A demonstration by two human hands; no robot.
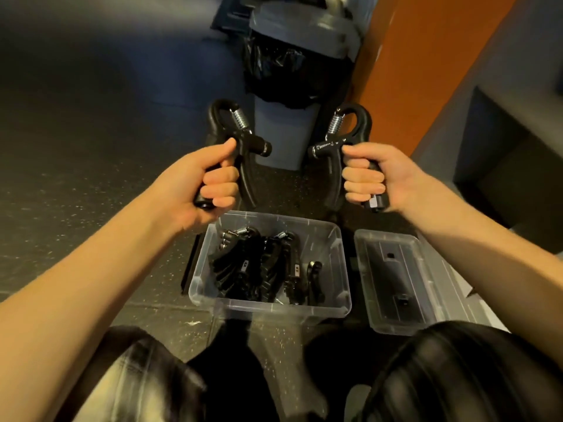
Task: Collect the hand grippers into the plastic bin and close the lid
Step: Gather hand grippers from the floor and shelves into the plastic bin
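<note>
My left hand [202, 181] grips a black hand gripper [236, 129] with a steel spring, held upright above the floor. My right hand [376, 175] grips a second black hand gripper [347, 132] the same way, springs facing each other. Both are held above and beyond the clear plastic bin [342, 248], which stands open on the floor between my knees. Several black hand grippers [268, 266] lie piled inside it. The clear lid [393, 278] lies on the floor just right of the bin.
A grey trash can with a black liner [292, 71] stands beyond the bin. An orange wall panel [426, 65] rises at the right, with a dark shelf unit [511, 153] beside it. The floor is dark speckled rubber [76, 147]. My knees fill the bottom of the view.
</note>
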